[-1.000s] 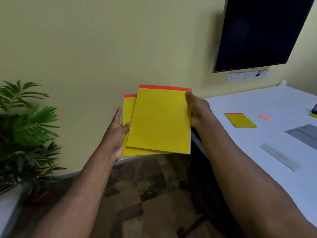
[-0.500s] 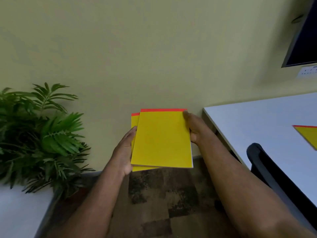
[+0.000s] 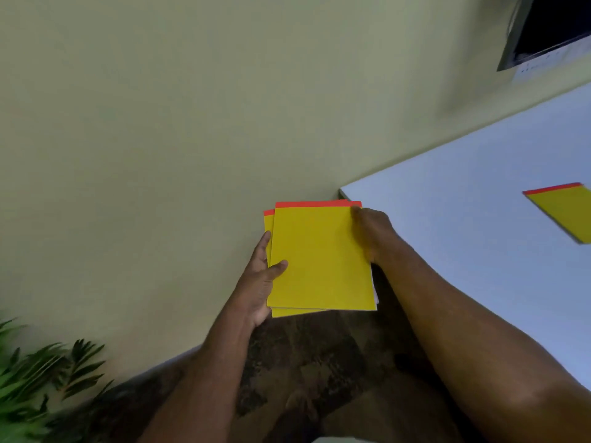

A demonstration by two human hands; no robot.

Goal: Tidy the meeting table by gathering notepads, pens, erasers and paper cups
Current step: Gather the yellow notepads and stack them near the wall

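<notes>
Pale green wall [image 3: 160,139] fills most of the view, with a white table [image 3: 463,219] reaching in from the right and a dark patterned floor [image 3: 303,356] below. Both hands hold a stack of yellow notepads [image 3: 319,260] with red top strips in the air, just left of the table's near corner. On the stack's left edge the left hand [image 3: 259,279] grips, thumb curled on top; the right hand [image 3: 372,231] grasps the far right corner. Another yellow notepad [image 3: 566,212] lies on the table at the right edge. Green plant leaves [image 3: 38,378] show at lower left, a dark screen [image 3: 550,24] at upper right.
</notes>
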